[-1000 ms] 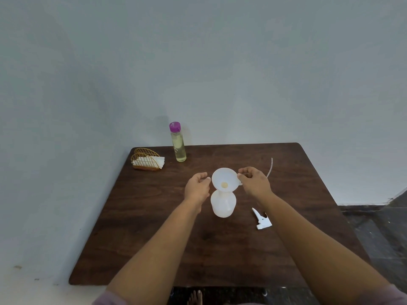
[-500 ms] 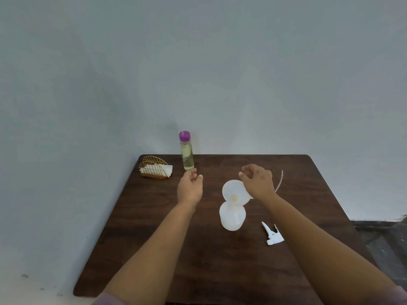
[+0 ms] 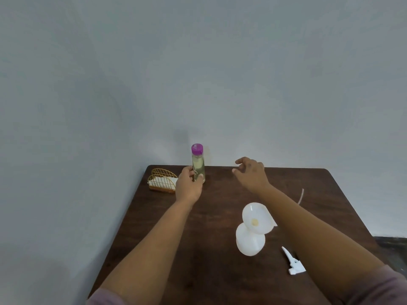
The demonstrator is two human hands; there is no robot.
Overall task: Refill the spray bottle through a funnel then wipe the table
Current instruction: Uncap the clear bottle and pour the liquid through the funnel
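One dark wood table (image 3: 167, 234) against grey wall (image 3: 198, 73); left grip (image 3: 188, 183) curling round refill bottle (image 3: 198, 166), right grip (image 3: 251, 172) open, empty.

Left hand (image 3: 188, 183) around refill bottle (image 3: 198, 166); funnel (image 3: 257, 217) atop spray bottle (image 3: 250, 241).

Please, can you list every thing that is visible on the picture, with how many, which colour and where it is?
table: 1, dark brown wood, against the wall
refill bottle: 1, clear with yellowish liquid, purple cap, far edge
napkin holder: 1, gold wire, white napkins inside, far left corner
spray bottle: 1, white, centre-right
funnel: 1, white, in the spray bottle's mouth
spray head: 1, white, lying near right
tube: 1, thin, whitish, right side
left hand: at the refill bottle
right hand: open, empty
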